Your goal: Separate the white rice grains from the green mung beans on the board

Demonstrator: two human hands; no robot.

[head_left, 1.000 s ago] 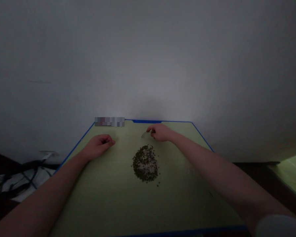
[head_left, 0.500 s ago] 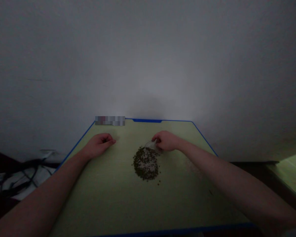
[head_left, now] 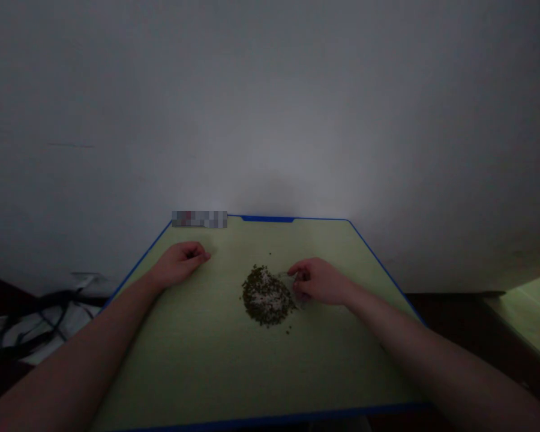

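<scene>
On the pale yellow-green tabletop [head_left: 189, 348] lies a mound [head_left: 265, 300] of small dark green-brown grains mixed with whitish ones. A few loose grains are scattered around its edge. My right hand [head_left: 321, 281] is at the mound's right side, fingers curled around a small clear container [head_left: 299, 297] with a thin rim. Most of this container is hidden by the fingers, and its exact kind is hard to make out in the dim light. My left hand [head_left: 180, 263] rests on the table left of the mound, loosely curled, with nothing visible in it.
Blue edging [head_left: 267, 219] runs around the table, whose far side stands near a plain grey wall [head_left: 270, 108]. A blurred-out flat item [head_left: 199, 219] lies at the far left corner. Dark cables [head_left: 58, 306] are down at the left, beside the table.
My right hand has moved right and nearer to me with the clear container, from the mound's far right edge to its right side. The left hand has stayed in place.
</scene>
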